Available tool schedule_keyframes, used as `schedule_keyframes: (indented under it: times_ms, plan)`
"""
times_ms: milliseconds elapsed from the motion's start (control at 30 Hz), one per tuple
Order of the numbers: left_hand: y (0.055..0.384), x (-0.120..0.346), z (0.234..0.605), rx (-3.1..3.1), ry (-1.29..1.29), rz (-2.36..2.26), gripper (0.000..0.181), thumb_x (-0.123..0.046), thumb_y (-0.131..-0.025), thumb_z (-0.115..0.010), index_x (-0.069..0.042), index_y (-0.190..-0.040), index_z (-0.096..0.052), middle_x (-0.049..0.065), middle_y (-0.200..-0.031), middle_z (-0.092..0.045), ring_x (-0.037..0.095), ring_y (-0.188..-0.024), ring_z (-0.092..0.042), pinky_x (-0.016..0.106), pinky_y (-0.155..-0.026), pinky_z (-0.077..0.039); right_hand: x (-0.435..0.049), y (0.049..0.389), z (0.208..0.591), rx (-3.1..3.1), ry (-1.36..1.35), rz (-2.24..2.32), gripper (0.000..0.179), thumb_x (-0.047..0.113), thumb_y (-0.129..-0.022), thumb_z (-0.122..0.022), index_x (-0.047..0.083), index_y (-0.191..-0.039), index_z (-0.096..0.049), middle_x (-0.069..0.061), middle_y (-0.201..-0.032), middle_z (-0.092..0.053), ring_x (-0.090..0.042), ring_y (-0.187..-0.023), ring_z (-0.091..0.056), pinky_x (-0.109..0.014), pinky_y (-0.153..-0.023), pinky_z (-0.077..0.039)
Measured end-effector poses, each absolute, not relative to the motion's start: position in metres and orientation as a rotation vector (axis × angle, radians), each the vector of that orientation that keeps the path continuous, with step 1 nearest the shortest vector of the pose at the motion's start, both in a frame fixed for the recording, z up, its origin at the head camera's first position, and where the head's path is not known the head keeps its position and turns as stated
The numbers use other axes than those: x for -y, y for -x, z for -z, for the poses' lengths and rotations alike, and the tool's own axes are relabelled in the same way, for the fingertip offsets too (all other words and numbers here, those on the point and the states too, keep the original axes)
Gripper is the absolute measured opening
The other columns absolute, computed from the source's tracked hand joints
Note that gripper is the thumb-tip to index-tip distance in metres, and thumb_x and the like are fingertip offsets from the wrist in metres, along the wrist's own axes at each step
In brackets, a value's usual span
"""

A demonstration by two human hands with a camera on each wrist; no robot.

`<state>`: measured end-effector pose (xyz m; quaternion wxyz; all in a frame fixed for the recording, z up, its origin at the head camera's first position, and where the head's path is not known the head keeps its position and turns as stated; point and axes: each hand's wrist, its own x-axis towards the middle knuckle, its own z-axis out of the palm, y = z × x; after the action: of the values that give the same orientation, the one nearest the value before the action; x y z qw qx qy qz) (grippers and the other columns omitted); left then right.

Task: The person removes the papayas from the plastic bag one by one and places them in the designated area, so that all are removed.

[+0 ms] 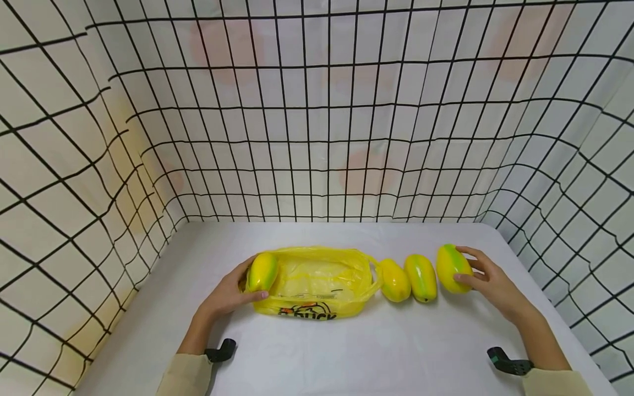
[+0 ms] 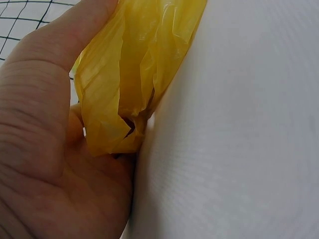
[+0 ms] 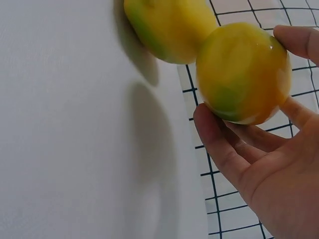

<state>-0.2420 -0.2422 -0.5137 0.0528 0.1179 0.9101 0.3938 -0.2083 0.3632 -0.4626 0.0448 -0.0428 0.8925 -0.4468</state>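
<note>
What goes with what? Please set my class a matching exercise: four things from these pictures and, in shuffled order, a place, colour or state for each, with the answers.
Column 1:
1. Left hand
2. Right hand
3. Bag
4. Grid

Column 2:
A. black, behind and beside the table
B. holding the rightmost fruit
C. yellow, with its mouth open
D. at the bag's left end

Right pairs: 1-D; 2-B; 3-C; 4-A

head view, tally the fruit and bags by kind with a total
Fruit: 4
Bag: 1
Total: 5
</note>
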Motion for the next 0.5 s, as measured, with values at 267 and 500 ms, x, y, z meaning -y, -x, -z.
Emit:
schedule_keyframes:
  times_ms: [267,500]
  plan:
    - [0.244,0.242,0.515,-2.756,-0.388,-1.245,0.097,-0.054,-0.073,-0.079,-0.036,-0.152,-0.024,-0.004,-0.150,-0.040,0.023,-0.133,-0.043,0.054,-0.112,-0.035,-0.371,0.211,0.473,-2.688,0.099,1.325,0.076,0.047,-0.094,-0.059,0.029,-0.155,-0.017,-0.025,-0.158,-0.016,-0.057,-0.134,-0.025,-0.073,-0.093,-0.039]
    - [0.245,0.244,0.516,-2.756,-0.400,-1.244,0.097,-0.053,-0.073,-0.079,-0.036,-0.152,-0.024,-0.005,-0.149,-0.041,0.022,-0.132,-0.044,0.054,-0.112,-0.035,-0.373,0.212,0.482,-2.670,0.106,1.335,0.079,0.045,-0.094,-0.059,0.027,-0.156,-0.013,-0.028,-0.156,-0.019,-0.057,-0.134,-0.026,-0.072,-0.094,-0.039]
